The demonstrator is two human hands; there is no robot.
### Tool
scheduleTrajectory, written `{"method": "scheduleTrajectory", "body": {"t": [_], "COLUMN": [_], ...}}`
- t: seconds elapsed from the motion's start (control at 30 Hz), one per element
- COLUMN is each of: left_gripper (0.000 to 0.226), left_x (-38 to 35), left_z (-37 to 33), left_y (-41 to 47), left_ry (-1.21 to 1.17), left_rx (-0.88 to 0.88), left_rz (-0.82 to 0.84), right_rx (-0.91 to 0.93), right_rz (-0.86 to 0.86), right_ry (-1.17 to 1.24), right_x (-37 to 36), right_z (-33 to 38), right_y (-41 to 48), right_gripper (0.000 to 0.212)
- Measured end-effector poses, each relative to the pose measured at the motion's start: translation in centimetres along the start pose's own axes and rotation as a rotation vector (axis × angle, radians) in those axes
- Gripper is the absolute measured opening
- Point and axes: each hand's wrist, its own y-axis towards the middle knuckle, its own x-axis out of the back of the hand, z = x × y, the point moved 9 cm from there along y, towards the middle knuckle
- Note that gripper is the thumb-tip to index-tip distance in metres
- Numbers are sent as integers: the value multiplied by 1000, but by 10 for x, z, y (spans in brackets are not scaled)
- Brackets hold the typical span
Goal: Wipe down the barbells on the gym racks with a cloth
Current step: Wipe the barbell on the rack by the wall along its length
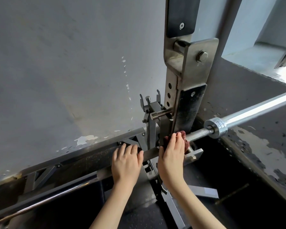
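Two bare forearms reach in from the bottom edge. Left hand (125,161) lies on a flat steel arm (150,154) at the foot of the rack (190,68), fingers straight and pressed together, holding nothing. Right hand (172,151) sits just beside it to the right, fingers curled over a dark red cloth (182,135) and pinching it against the barbell (198,134). Cloth is wrapped on the rough grip part of the barbell, right at the rack's upright. Barbell runs up toward the right edge, with a shiny collar (216,126) and then a smooth thick sleeve (254,111) past the cloth.

Floor (221,166) is black, with worn grey patches at the right. Wall (64,63) behind is grey with chipped white spots low down. Window (262,22) is in the top right corner. Long thin bar (40,196) slants along the lower left, well apart from both hands.
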Motion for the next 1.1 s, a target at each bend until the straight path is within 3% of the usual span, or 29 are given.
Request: {"method": "scheduleTrajectory", "body": {"t": [0.1,0.23,0.33,0.43,0.6,0.8,0.97,1.1], "left_gripper": [49,48,48,49,51,50,52,54], "left_x": [1,2,0,-1,0,-1,-2,-6], "left_z": [0,0,0,1,2,1,3,-12], "left_y": [0,0,0,1,2,1,-1,0], "left_ry": [6,5,7,9,14,15,31,44], "left_rx": [-4,6,9,9,12,18,28,21], "left_rz": [-14,-19,-2,1,7,3,4,9], "right_rx": [31,-95,23,84,-109,-15,-140,-102], "right_rz": [-20,-48,-2,6,-104,-9,-80,-44], "right_ry": [-118,-139,-100,-164,-202,-168,-266,-184], "right_x": [10,18,-7,-3,17,1,25,16], "right_z": [-23,-34,-2,-11,-38,-23,-55,-38], "right_y": [15,24,1,2,31,20,49,41], "right_gripper": [51,43,52,45,46,43,42,49]}}
